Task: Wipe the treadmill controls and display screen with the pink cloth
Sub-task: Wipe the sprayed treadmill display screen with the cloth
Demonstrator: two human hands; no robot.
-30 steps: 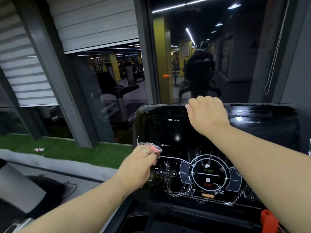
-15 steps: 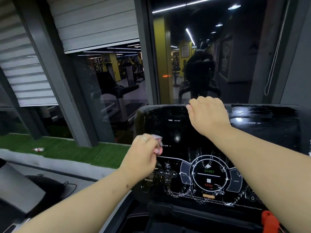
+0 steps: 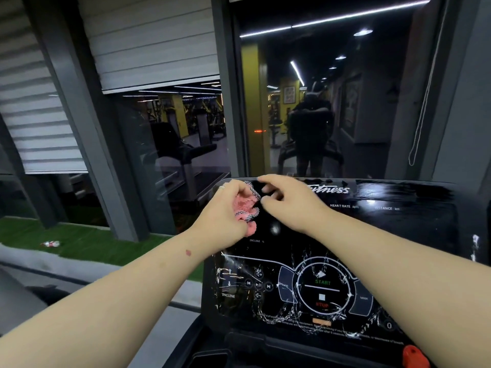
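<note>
L hand (image 3: 225,208), gripping pink cloth (image 3: 245,205), rose to console top; R hand (image 3: 287,200) came off, fingers loose.

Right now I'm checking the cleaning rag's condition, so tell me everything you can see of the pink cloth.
The pink fluffy cloth looks like soft microfibre with a black-and-white checked woven edge. It is bunched into a wad, not spread flat, and gripped in the left hand, whose fingers curl round it. It sits at the upper left corner of the glossy black treadmill console. The right hand's fingertips reach toward its checked edge; contact cannot be confirmed.
</note>
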